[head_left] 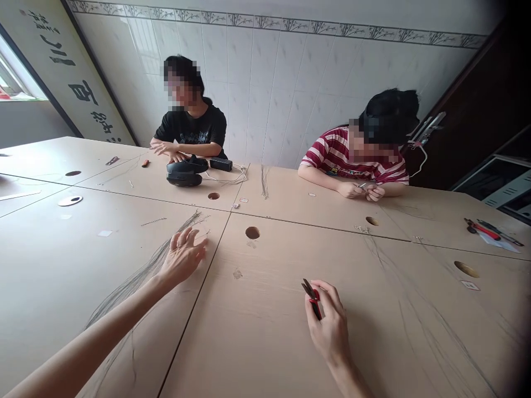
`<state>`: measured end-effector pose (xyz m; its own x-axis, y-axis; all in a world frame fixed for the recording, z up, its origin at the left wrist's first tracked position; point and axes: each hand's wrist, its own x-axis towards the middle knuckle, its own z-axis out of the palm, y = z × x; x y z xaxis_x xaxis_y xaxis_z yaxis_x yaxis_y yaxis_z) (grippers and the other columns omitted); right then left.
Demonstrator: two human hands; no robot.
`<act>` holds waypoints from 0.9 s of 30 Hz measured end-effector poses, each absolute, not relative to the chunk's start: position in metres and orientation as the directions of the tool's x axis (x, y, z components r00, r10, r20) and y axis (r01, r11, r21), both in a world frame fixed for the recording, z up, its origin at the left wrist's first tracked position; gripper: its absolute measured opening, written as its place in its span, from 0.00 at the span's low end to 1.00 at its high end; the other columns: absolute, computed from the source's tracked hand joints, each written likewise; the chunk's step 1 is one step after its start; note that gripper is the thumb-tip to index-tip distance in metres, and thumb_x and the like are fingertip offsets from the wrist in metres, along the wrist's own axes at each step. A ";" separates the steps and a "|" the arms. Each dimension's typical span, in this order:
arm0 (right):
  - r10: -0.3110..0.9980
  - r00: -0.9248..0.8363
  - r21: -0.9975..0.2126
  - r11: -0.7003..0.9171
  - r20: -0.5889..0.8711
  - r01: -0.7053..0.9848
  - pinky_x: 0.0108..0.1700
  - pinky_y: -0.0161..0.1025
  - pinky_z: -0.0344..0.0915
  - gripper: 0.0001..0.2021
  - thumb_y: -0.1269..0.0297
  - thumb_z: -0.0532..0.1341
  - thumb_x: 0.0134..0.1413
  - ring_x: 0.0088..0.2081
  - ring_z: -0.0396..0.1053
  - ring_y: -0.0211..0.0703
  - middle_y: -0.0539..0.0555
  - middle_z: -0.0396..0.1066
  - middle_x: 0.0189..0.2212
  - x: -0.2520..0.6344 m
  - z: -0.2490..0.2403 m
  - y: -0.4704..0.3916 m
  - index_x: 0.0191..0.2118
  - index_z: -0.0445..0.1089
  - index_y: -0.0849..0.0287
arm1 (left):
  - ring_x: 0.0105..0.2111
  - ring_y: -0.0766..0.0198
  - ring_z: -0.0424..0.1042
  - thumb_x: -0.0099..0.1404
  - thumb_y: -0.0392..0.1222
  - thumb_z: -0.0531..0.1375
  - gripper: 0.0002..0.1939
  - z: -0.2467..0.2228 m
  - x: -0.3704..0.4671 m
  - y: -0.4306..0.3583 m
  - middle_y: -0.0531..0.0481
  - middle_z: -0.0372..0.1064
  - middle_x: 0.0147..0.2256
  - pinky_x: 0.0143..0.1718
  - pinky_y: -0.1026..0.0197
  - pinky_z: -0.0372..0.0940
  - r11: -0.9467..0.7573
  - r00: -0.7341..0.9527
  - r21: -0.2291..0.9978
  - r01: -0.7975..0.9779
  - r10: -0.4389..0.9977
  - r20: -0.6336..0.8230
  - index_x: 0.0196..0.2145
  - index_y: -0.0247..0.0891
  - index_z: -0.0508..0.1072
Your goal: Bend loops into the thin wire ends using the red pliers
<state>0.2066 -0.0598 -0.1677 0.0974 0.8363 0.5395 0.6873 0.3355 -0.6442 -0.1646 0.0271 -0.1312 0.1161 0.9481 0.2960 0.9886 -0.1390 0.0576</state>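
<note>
Several pale tabletops (pixel 265 331) pushed edge to edge fill most of my view, with round holes cut in them, one hole (pixel 252 232) just above the centre of the frame. At the upper left of the frame I see a person in a black shirt (pixel 191 128) seated at the far edge, forearms on the table, with a black headset (pixel 185 171) just in front of them and white cable trailing to its right. At the upper right a person in a red-striped shirt (pixel 337 152) leans over both hands, which pinch something too small for me to make out. My left hand (pixel 182 257) reaches out from the lower left, palm down and fingers spread wide, holding nothing; its fingertips hover over or touch the upper end of a long bundle of thin wires (pixel 136 282) that runs diagonally toward the lower left corner, and I cannot tell which. My right hand (pixel 329 326), at lower centre-right, is curled closed around a small pair of red-handled cutters (pixel 312 296) whose dark tips point up and left, well apart from the wires. More red-handled tools (pixel 483 228) lie at the right edge, and another thin wire bundle (pixel 264 188) lies upper centre.
</note>
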 end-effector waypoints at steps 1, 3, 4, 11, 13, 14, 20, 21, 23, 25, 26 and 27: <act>0.839 0.088 -0.642 0.338 0.537 0.688 0.45 0.52 0.70 0.08 0.67 0.57 0.60 0.44 0.71 0.55 0.61 0.70 0.45 0.207 -0.169 -0.060 0.44 0.69 0.56 | 0.64 0.48 0.53 0.68 0.42 0.50 0.18 -0.131 -0.163 0.025 0.44 0.66 0.58 0.62 0.43 0.46 -0.152 0.127 0.065 0.986 0.949 0.289 0.46 0.50 0.77; 0.839 0.077 -0.630 0.341 0.539 0.698 0.45 0.51 0.70 0.08 0.67 0.56 0.61 0.44 0.71 0.54 0.61 0.70 0.45 0.208 -0.172 -0.059 0.44 0.69 0.57 | 0.62 0.48 0.55 0.68 0.44 0.50 0.17 -0.128 -0.163 0.025 0.44 0.67 0.57 0.61 0.44 0.49 -0.161 0.132 0.085 0.983 0.953 0.274 0.46 0.51 0.77; 0.835 0.076 -0.619 0.341 0.546 0.707 0.45 0.51 0.70 0.08 0.67 0.56 0.61 0.44 0.71 0.53 0.61 0.70 0.45 0.208 -0.172 -0.059 0.44 0.69 0.57 | 0.60 0.48 0.58 0.69 0.44 0.50 0.18 -0.126 -0.166 0.027 0.44 0.68 0.56 0.59 0.44 0.51 -0.155 0.124 0.098 0.983 0.956 0.265 0.46 0.51 0.77; 0.798 0.079 -0.557 0.342 0.597 0.757 0.42 0.45 0.71 0.07 0.67 0.55 0.62 0.41 0.72 0.49 0.59 0.71 0.42 0.209 -0.172 -0.056 0.43 0.69 0.57 | 0.48 0.42 0.66 0.64 0.46 0.52 0.16 -0.101 -0.187 0.074 0.38 0.75 0.43 0.48 0.44 0.59 0.121 -0.155 0.196 0.973 0.974 0.167 0.37 0.40 0.79; 0.791 0.070 -0.540 0.348 0.608 0.766 0.43 0.45 0.71 0.07 0.67 0.55 0.62 0.42 0.72 0.49 0.59 0.71 0.42 0.210 -0.172 -0.056 0.43 0.69 0.57 | 0.46 0.42 0.67 0.64 0.47 0.51 0.17 -0.094 -0.185 0.084 0.38 0.76 0.38 0.46 0.45 0.59 0.208 -0.235 0.212 0.955 0.965 0.113 0.32 0.39 0.77; 0.788 0.065 -0.533 0.351 0.612 0.770 0.43 0.45 0.71 0.07 0.68 0.55 0.62 0.42 0.72 0.49 0.59 0.71 0.42 0.210 -0.172 -0.056 0.43 0.69 0.57 | 0.45 0.42 0.68 0.64 0.49 0.51 0.17 -0.091 -0.181 0.086 0.38 0.76 0.36 0.46 0.46 0.59 0.234 -0.257 0.215 0.948 0.963 0.083 0.29 0.39 0.76; 0.786 0.049 -0.523 0.362 0.617 0.772 0.43 0.44 0.71 0.07 0.68 0.55 0.62 0.41 0.72 0.48 0.58 0.71 0.41 0.210 -0.172 -0.056 0.43 0.68 0.58 | 0.44 0.42 0.69 0.54 0.54 0.62 0.17 -0.091 -0.143 0.057 0.40 0.75 0.29 0.47 0.49 0.57 0.201 -0.190 0.208 0.957 0.979 -0.071 0.18 0.39 0.68; 0.785 0.045 -0.519 0.365 0.618 0.773 0.43 0.44 0.71 0.06 0.68 0.55 0.62 0.41 0.72 0.48 0.58 0.71 0.41 0.210 -0.171 -0.056 0.43 0.68 0.58 | 0.45 0.43 0.69 0.54 0.51 0.63 0.16 -0.093 -0.137 0.050 0.41 0.75 0.28 0.48 0.49 0.57 0.192 -0.178 0.211 0.959 0.981 -0.083 0.18 0.39 0.68; 0.782 0.040 -0.516 0.371 0.622 0.772 0.43 0.45 0.70 0.06 0.69 0.55 0.62 0.41 0.72 0.48 0.58 0.72 0.40 0.210 -0.170 -0.055 0.43 0.68 0.58 | 0.46 0.46 0.68 0.56 0.47 0.63 0.13 -0.096 -0.131 0.043 0.43 0.74 0.28 0.49 0.50 0.57 0.192 -0.171 0.221 0.956 0.979 -0.110 0.20 0.39 0.69; 0.778 0.039 -0.513 0.375 0.627 0.772 0.43 0.45 0.70 0.06 0.69 0.55 0.62 0.41 0.72 0.48 0.58 0.72 0.40 0.209 -0.170 -0.054 0.43 0.67 0.58 | 0.44 0.51 0.70 0.60 0.46 0.63 0.11 -0.097 -0.132 0.043 0.46 0.74 0.31 0.50 0.49 0.59 0.215 -0.184 0.244 0.946 0.972 -0.144 0.25 0.37 0.72; 0.776 0.040 -0.513 0.375 0.629 0.772 0.43 0.45 0.70 0.06 0.69 0.55 0.61 0.41 0.72 0.48 0.58 0.72 0.40 0.210 -0.171 -0.054 0.43 0.67 0.58 | 0.43 0.54 0.71 0.63 0.47 0.62 0.11 -0.097 -0.135 0.045 0.47 0.73 0.33 0.49 0.49 0.61 0.232 -0.194 0.264 0.936 0.968 -0.162 0.29 0.36 0.73; 0.776 0.042 -0.513 0.374 0.629 0.772 0.43 0.45 0.70 0.06 0.69 0.55 0.61 0.41 0.72 0.48 0.58 0.72 0.40 0.210 -0.171 -0.054 0.42 0.67 0.58 | 0.41 0.57 0.71 0.65 0.48 0.61 0.13 -0.095 -0.141 0.048 0.48 0.73 0.35 0.47 0.50 0.64 0.252 -0.207 0.291 0.923 0.962 -0.178 0.32 0.35 0.73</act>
